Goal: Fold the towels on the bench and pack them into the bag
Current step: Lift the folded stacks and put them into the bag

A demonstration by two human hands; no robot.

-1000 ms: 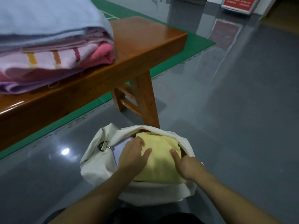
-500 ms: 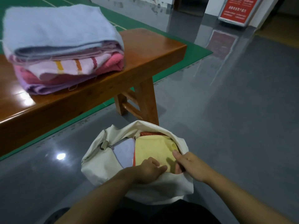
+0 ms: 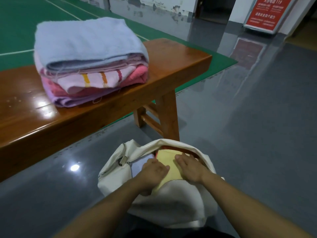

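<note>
Down on the floor, both hands are pressing a yellow towel [image 3: 169,166] into the cream bag [image 3: 171,198]

Leftward, folded towels [image 3: 91,60] are sitting stacked on the wooden bench [image 3: 180,60], folds facing the camera. The bag is lying with its zipped mouth gaping upward, holding a pale lilac towel [image 3: 139,164] beside the yellow one, whose long axis is running away from the camera. The left hand [image 3: 154,170] and right hand [image 3: 187,166] are lying flat, fingers straight, on the yellow towel
</note>
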